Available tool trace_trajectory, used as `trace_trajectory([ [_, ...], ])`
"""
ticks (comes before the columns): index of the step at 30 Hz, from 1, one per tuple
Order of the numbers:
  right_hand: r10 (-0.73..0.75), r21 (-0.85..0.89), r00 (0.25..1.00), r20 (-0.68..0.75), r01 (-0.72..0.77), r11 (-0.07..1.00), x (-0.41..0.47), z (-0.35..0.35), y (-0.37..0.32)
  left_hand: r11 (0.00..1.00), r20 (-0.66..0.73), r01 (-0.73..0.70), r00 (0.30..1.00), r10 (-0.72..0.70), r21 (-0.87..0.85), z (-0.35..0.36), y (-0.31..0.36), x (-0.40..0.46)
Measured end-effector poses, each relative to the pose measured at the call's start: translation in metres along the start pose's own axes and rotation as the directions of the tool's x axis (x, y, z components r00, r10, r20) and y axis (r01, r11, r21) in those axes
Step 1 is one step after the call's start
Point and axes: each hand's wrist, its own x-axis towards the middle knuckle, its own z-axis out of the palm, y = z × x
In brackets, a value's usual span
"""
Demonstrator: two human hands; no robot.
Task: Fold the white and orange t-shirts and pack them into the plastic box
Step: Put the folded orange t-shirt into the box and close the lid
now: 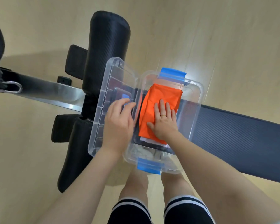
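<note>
Head view, looking straight down: my right hand (164,122) lies flat, fingers spread, pressing on the folded orange shirt (158,109) inside the clear box (199,101); nothing is gripped, the palm just rests on the cloth. Under the orange one only a thin white edge of the white shirt (149,141) peeks out at the near end, the rest of it covered, so I cannot tell how neatly it is folded. My left hand (118,123) sits on the lid (103,94), which lies just beside the box on its left; the fingers curl over the lid's inner edge and hide part of a blue piece there, and I cannot tell whether they clamp it or only rest. The box stands on a dark bench (233,126) whose pad runs out of frame to the right. Blue latches (172,74) sit at the box's far and near ends. Through the box's near wall I see pale blurred shapes I cannot identify. Black padded rollers (107,50) are partly hidden behind the lid.
</note>
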Motion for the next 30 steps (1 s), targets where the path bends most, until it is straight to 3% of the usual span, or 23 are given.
trace_trajectory([
  [3,-0.081,0.049,0.994,-0.072,0.084,0.995,-0.018,-0.035,-0.005,0.974,-0.029,0.077,0.997,-0.072,0.211,-0.011,-0.001,0.004],
  [6,-0.071,0.216,0.982,-0.172,0.108,0.97,-0.041,-0.07,-0.014,0.919,0.053,0.301,0.945,-0.324,0.253,-0.028,0.005,0.012],
  [10,-0.2,0.246,0.963,-0.18,0.241,0.939,-0.056,-0.092,-0.033,0.751,0.172,0.659,0.745,-0.644,-0.046,-0.044,0.005,0.026],
  [13,-0.254,0.244,0.951,-0.178,0.293,0.924,-0.057,-0.097,-0.043,0.642,0.254,0.748,0.662,-0.705,-0.167,-0.051,0.003,0.028],
  [15,-0.232,0.337,0.949,-0.213,0.294,0.894,-0.059,-0.098,-0.049,0.687,0.273,0.712,0.696,-0.664,-0.143,-0.056,0.006,0.027],
  [17,-0.142,0.546,0.961,-0.236,0.252,0.799,-0.065,-0.103,-0.054,0.761,0.24,0.632,0.77,-0.592,-0.149,-0.064,0.012,0.025],
  [20,-0.026,0.791,0.966,-0.258,0.226,0.568,-0.078,-0.117,-0.057,0.82,0.202,0.53,0.846,-0.494,-0.217,-0.084,0.034,0.02],
  [23,0.027,0.866,0.956,-0.294,0.254,0.43,-0.09,-0.131,-0.047,0.865,0.238,0.436,0.893,-0.382,-0.247,-0.097,0.068,0.01],
  [27,0.087,0.978,0.976,-0.198,0.192,0.078,-0.104,-0.143,-0.028,0.952,0.304,0.278,0.925,-0.228,-0.131,-0.082,0.115,-0.003],
  [28,0.117,0.982,0.975,-0.187,0.183,0.039,-0.107,-0.143,-0.022,0.968,0.317,0.241,0.926,-0.206,-0.074,-0.073,0.124,-0.007],
  [30,0.205,0.982,0.962,-0.182,0.167,0.087,-0.112,-0.138,-0.008,0.981,0.355,0.195,0.917,-0.182,-0.002,-0.053,0.138,-0.013],
])
